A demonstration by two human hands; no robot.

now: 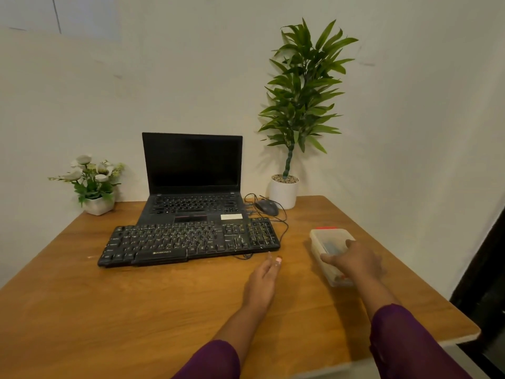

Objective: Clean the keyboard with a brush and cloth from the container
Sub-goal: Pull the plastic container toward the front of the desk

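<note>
A black wired keyboard (188,240) lies across the middle of the wooden table, in front of a laptop. To its right stands a clear plastic container (326,239) with a red clip at its far end; something bluish shows through its lid, too blurred to name. My right hand (355,259) rests on top of the container with the fingers spread over the lid. My left hand (263,280) hovers flat over the table between keyboard and container, fingers together and stretched out, holding nothing. No brush or cloth shows in the open.
An open black laptop (192,181) with a dark screen sits behind the keyboard. A mouse (267,207) and loose cables lie at its right. A tall potted plant (289,160) stands at the back right, a small flower pot (94,187) at the back left. The table's right edge (426,285) runs close to the container.
</note>
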